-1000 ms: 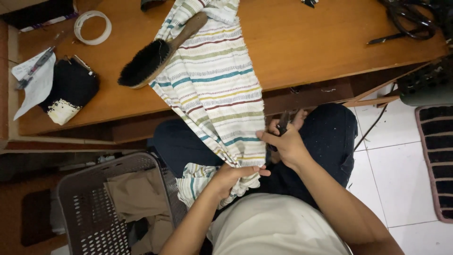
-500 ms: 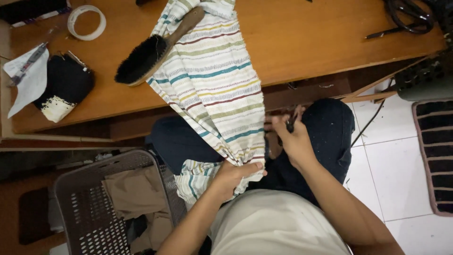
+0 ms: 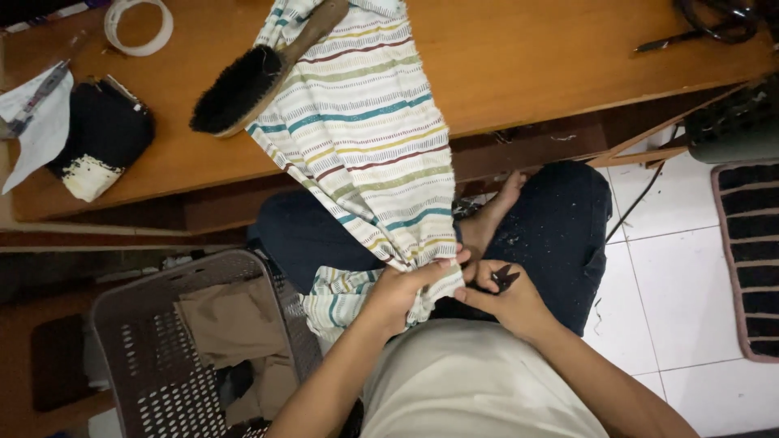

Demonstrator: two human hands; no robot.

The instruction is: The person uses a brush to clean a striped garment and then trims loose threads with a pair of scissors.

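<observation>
Stretching across the top of the view, a wooden table is draped with a striped cloth, which hangs off the edge down to the lap of a seated person. A grey basket with tan fabric in it is set on the floor at the lower left. On the table a brush is laid on the cloth, and a black pouch and a tape roll are placed well apart from it.

The cloth's lower edge is gathered and pinched tight in the left hand. Just beside it, the right hand is closed round a small dark snipper, whose tip is pointed toward the gripped edge.

Judged from this, the trimming of loose threads along the hem appears to be in hand. For the next cut, the edge would need to be kept taut and the blades brought to the thread alone, so that the weave is not nicked.
</observation>
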